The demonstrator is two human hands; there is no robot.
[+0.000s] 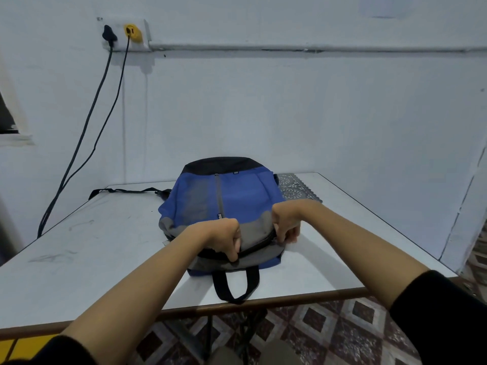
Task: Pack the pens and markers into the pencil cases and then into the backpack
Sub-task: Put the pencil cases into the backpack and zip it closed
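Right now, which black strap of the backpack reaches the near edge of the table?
The looped carry handle at the backpack's near end; the thin shoulder strap lies flat by the far left corner.

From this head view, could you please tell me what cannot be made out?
Head view:
Contents of the blue, grey and black fabric backpack: hidden by its fabric.
Zip slider: unseen, likely under the right hand; the left hand grips beside it.
Grey patterned mat: partly behind the backpack.
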